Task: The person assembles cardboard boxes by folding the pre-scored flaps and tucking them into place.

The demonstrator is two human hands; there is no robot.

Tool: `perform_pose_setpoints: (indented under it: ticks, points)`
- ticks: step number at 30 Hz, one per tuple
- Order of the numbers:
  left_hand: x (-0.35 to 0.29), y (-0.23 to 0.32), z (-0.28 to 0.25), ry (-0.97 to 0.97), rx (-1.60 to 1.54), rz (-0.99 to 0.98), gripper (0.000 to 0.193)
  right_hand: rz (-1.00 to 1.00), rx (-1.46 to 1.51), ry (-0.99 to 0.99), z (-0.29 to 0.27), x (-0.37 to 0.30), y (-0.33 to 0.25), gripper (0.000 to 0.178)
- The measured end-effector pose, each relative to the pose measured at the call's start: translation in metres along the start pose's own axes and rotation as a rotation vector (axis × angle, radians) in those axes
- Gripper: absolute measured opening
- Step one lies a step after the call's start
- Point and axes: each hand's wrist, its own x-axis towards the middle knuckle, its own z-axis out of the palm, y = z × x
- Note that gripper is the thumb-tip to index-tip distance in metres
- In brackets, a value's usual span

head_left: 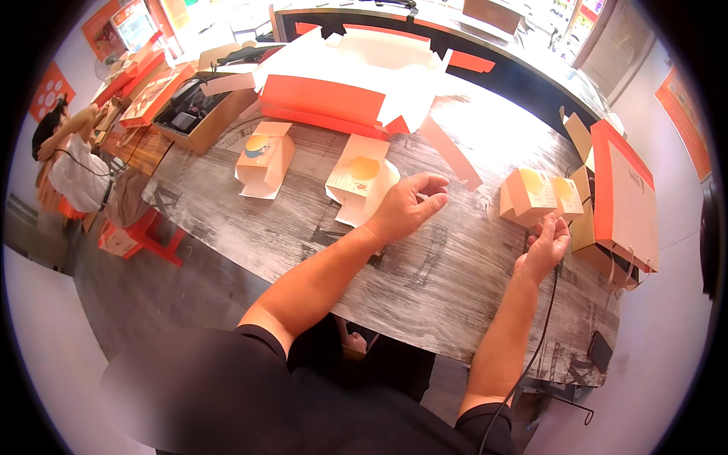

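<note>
The right hand (543, 246) rests on the grey wood-grain table (425, 280) with its fingertips touching the lower edge of a small folded tan carton (535, 196); the fingers are curled loosely and do not appear to close around it. The left hand (406, 206) hovers half open and holds nothing, its thumb and forefinger apart, just beside a partly folded carton (356, 182) of thin cream card with an orange round print. Further beyond that hand sits 1 more open carton (264, 161), and behind it a stack of flat orange-and-white blanks (341, 83). The card looks light and smooth, so a careless push from the right fingertips could slide the tan carton away or crush its flaps. A black cable (540, 334) running under the right wrist could snag.
</note>
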Motion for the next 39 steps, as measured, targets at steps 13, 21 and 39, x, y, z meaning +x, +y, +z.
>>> perform_pose_setpoints:
  ticks: [13, 21, 39]
  points:
    - [0.009, -0.009, -0.085, 0.436, 1.088, -0.186, 0.108, -0.298, 0.129, -0.437, 0.019, -0.045, 0.005, 0.030]
    - [0.007, 0.007, -0.067, 0.205, 0.956, -0.338, 0.115, -0.082, -0.043, -0.672, 0.035, -0.072, -0.007, 0.031]
    - [-0.003, 0.014, -0.020, -0.463, 0.008, 0.029, 0.135, 0.008, 0.251, -1.091, 0.032, -0.087, -0.002, 0.051]
